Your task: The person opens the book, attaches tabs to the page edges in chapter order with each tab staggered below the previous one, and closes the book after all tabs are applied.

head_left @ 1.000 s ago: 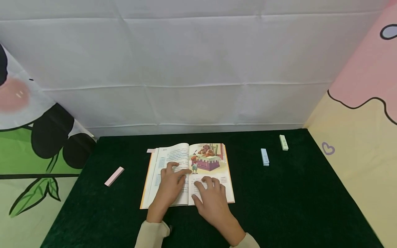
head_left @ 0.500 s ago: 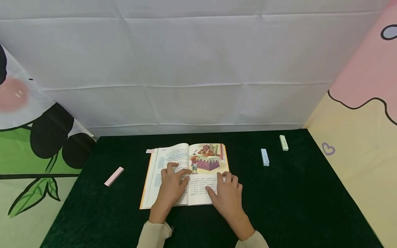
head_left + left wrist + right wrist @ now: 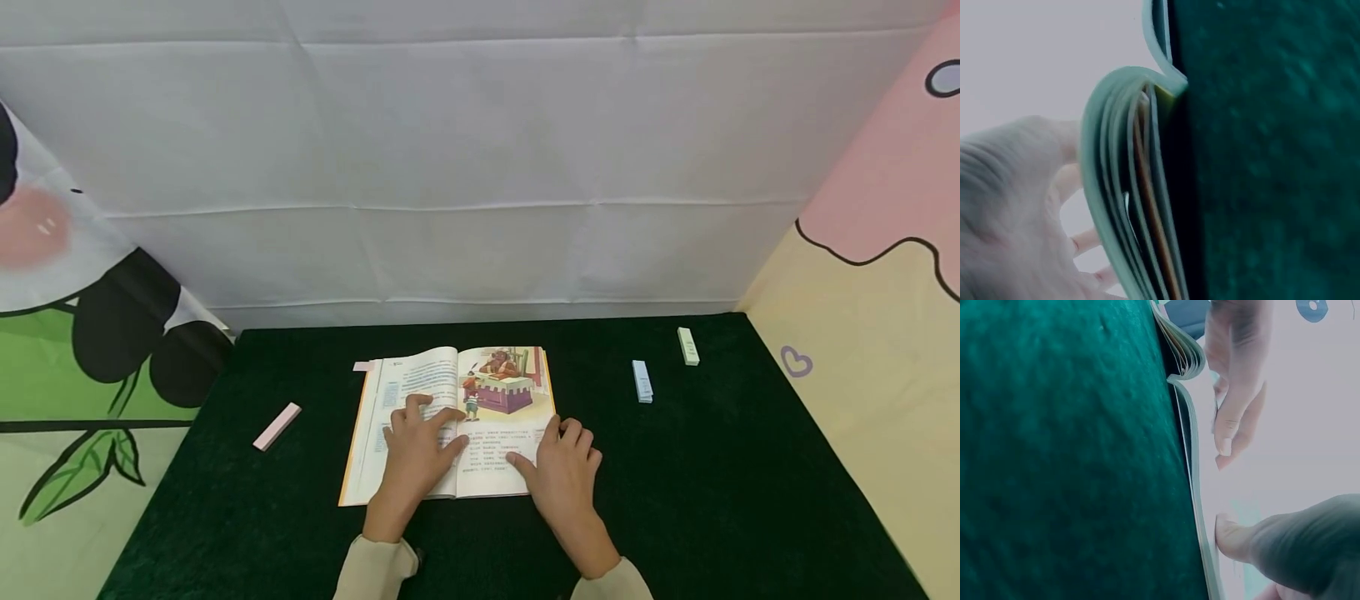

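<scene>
An open picture book (image 3: 480,483) lies on the dark green cloth, with a coloured illustration on its right page. My left hand (image 3: 416,458) rests spread on the left page, thumb and index finger reaching over the spine. At the right page's outer edge lies my right hand (image 3: 566,479), its thumb on the page and its other fingers along the edge. A pink tab (image 3: 363,366) sticks out at the book's upper left corner. In the left wrist view, the curved pages (image 3: 1100,144) hide part of the left fingers. The right thumb (image 3: 1297,540) presses the page in the right wrist view.
A pink strip-shaped pad (image 3: 277,427) lies left of the book. To the right are a blue pad (image 3: 642,382) and a pale green pad (image 3: 687,346). A white cloth wall (image 3: 480,167) rises behind the green tabletop (image 3: 712,492), with printed panels on both sides.
My right hand has slid rightward across the right page to its outer edge, uncovering the text beneath. My left hand has stayed almost in place, its thumb shifting slightly right over the spine.
</scene>
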Demonstrator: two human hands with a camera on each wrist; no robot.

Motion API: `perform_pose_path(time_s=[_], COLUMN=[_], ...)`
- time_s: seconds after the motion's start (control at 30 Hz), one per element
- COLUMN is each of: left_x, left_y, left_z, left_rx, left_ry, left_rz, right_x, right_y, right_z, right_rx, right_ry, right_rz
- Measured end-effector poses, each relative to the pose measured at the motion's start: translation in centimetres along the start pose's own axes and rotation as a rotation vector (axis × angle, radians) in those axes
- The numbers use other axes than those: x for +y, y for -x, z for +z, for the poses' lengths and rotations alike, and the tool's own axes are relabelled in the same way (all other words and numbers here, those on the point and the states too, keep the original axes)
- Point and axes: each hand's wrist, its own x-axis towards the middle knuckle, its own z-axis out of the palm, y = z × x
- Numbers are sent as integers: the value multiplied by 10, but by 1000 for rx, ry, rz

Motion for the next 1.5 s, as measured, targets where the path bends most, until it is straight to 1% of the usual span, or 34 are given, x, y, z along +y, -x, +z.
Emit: perform_pose_path(time_s=[0.17, 0.3, 0.43, 0.6, 1.0, 1.27, 1.5], left_x=[6, 11, 12, 12, 11, 11, 11], left_y=[2, 3, 2, 2, 3, 4, 4], left_z=[1, 3, 5, 6, 7, 10, 12], left_rx=[2, 26, 44, 50, 51, 52, 54], left_ry=[-26, -29, -37, -27, -12, -15, -12], left_rz=[-11, -14, -15, -10, -10, -1, -6], right_x=[-3, -4, -5, -5, -2, -2, 0], right_y=[2, 3, 5, 7, 7, 8, 7], right_z=[2, 2, 2, 1, 4, 7, 9], right_rx=[12, 38, 55, 77, 103, 73, 77], right_ry=[-10, -43, -72, -87, -142, -125, -129], right_rz=[-3, -47, -98, -116, -118, -87, -90])
